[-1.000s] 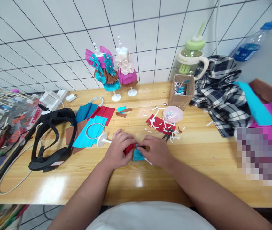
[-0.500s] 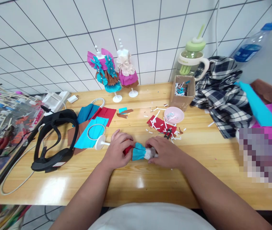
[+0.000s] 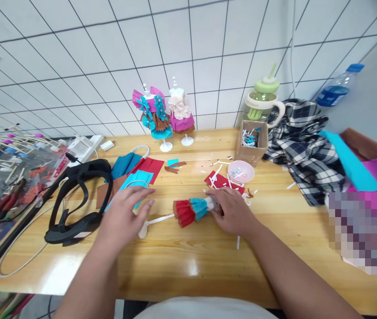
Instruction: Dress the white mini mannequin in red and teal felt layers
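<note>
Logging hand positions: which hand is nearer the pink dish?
Right: the right hand sits just in front of the pink dish; the left hand is farther off to its left.

A small white dress form [image 3: 200, 209], skirted in red and turquoise tiers with brown edging, lies sideways, front-left of the pink dish [image 3: 250, 172].

The left hand [image 3: 125, 213] has released the dressed mannequin [image 3: 188, 211].

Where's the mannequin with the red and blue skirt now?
In the head view, the mannequin lies sideways at centre, its upper end in the right hand, its base near the left hand.
</note>
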Demonstrator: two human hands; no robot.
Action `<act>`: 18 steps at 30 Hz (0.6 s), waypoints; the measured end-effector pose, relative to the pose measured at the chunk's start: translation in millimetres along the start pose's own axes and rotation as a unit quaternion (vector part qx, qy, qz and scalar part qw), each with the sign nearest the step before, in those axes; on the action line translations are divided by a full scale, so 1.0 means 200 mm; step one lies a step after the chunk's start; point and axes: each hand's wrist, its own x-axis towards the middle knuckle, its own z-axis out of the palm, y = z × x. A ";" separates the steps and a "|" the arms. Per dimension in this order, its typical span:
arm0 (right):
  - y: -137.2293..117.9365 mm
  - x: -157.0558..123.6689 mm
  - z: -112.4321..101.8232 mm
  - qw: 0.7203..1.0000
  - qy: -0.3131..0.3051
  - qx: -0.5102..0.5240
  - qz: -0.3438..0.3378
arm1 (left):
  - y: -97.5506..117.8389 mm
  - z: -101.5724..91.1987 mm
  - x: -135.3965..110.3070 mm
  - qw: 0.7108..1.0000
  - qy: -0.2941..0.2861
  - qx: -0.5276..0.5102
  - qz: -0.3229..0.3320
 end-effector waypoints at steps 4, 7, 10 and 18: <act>0.00 0.01 -0.02 0.998 0.059 0.029 -0.001 | -0.31 0.03 0.01 0.973 -0.132 0.161 -0.095; 0.01 0.02 -0.02 0.994 0.104 0.036 0.001 | -0.42 0.11 0.01 0.959 -0.193 0.168 -0.122; 0.03 0.02 -0.01 0.994 0.100 0.034 0.005 | -0.42 0.14 0.01 0.960 -0.175 0.174 -0.135; -0.02 0.01 0.02 0.999 -0.030 -0.028 0.009 | -0.40 0.14 0.01 0.975 -0.085 0.025 -0.202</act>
